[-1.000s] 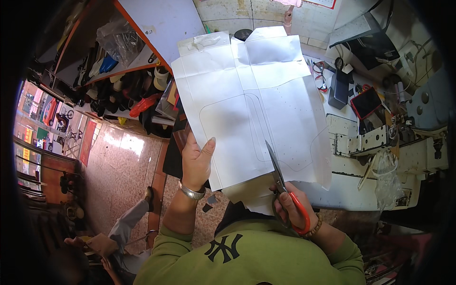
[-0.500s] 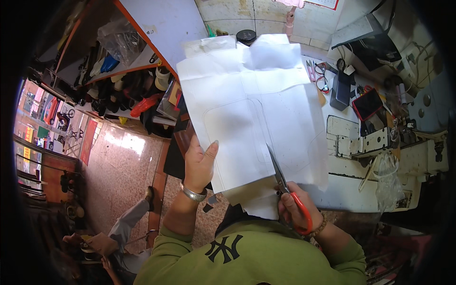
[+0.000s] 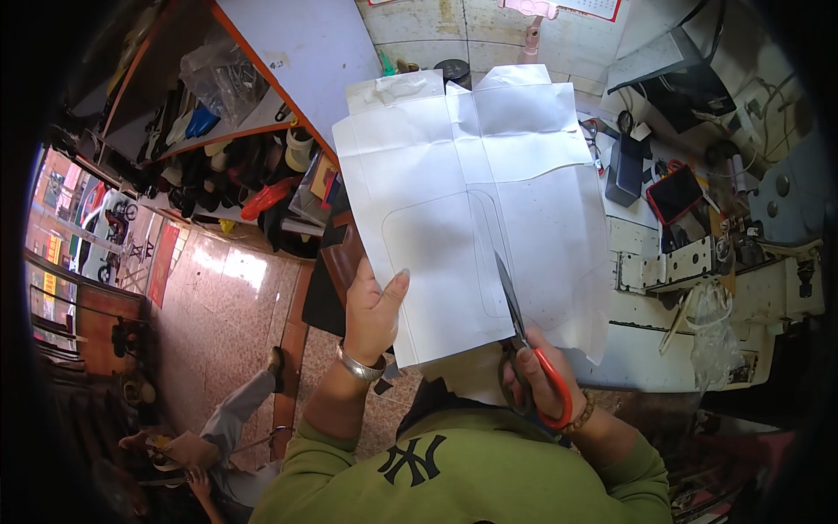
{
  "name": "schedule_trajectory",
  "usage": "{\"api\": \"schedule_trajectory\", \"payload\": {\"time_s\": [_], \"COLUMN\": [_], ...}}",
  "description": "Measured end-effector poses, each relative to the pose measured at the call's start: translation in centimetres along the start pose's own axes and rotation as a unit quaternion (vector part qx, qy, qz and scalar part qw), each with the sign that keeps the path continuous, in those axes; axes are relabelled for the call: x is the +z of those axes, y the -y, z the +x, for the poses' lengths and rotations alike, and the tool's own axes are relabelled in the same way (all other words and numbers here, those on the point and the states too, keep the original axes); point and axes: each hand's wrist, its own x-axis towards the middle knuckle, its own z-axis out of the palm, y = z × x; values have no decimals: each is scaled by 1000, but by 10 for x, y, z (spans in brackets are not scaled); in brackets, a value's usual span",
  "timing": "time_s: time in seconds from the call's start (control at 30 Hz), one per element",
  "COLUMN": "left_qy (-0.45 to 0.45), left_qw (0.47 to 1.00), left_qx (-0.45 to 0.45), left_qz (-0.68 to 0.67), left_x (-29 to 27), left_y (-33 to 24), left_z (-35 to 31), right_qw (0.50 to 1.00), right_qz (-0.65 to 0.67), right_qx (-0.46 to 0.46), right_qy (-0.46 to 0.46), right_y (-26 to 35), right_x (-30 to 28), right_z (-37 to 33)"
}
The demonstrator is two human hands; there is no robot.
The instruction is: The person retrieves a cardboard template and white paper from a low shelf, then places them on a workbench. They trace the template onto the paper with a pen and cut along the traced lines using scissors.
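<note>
Since the earlier frames the scissors (image 3: 524, 341) have worked further up the sheet (image 3: 476, 210), blades now well inside the paper along the drawn line; the sheet sits a little higher and squarer to the camera. Right hand (image 3: 546, 380) closed through the red handles, fingers wrapped, blades pointing up and slightly left, partly open around the paper's lower edge. Left hand (image 3: 374, 310) grips the sheet's lower left edge, thumb on the near face, fingers behind and out of sight; silver bangle (image 3: 356, 365) on that wrist. Beaded bracelet (image 3: 583, 414) on the right wrist. Sheet is large, white, held up in the air in front of the chest, creased down the middle, with a rounded outline pencilled on it; the cut runs beside the right side of that outline. Behind the sheet, right: a white sewing-machine table (image 3: 690, 279) with a red-cased phone (image 3: 674, 194) and a dark box (image 3: 625, 169) lying on it. Left: an orange-edged shelf (image 3: 218, 131) crowded with shoes and tools. Lower left, on the tiled floor (image 3: 218, 314), another person's sleeve and hand (image 3: 188, 450), well apart from the cutting.
</note>
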Motion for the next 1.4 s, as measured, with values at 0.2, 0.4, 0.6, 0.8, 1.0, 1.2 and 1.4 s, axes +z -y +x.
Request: {"api": "schedule_trajectory", "payload": {"time_s": [0.2, 0.4, 0.6, 0.8, 1.0, 1.2, 1.4], "left_qy": [1, 0, 2, 5, 4, 5, 8], "left_qw": [1000, 1000, 1000, 1000, 1000, 1000, 1000], "left_qx": [10, 2, 11, 14, 17, 13, 10], "left_qz": [7, 5, -3, 1, 4, -3, -9], "left_x": [-1, -1, 0, -2, -2, -1, 0], "left_y": [2, 1, 2, 4, 3, 3, 0], "left_z": [0, -2, -2, -3, -3, -4, -4], "right_qw": [1000, 1000, 1000, 1000, 1000, 1000, 999], "right_qz": [-1, 0, 5, 2, 3, -16, -44], "right_qx": [-7, -3, 1, 9, 10, 11, 8], "right_qy": [-5, -10, -14, -15, -16, -19, -21], "right_y": [-3, -1, 0, -1, 2, 2, 5], "right_x": [1, 2, 3, 3, 3, 2, 0], "right_z": [0, -1, -3, -4, -6, -7, -7]}}
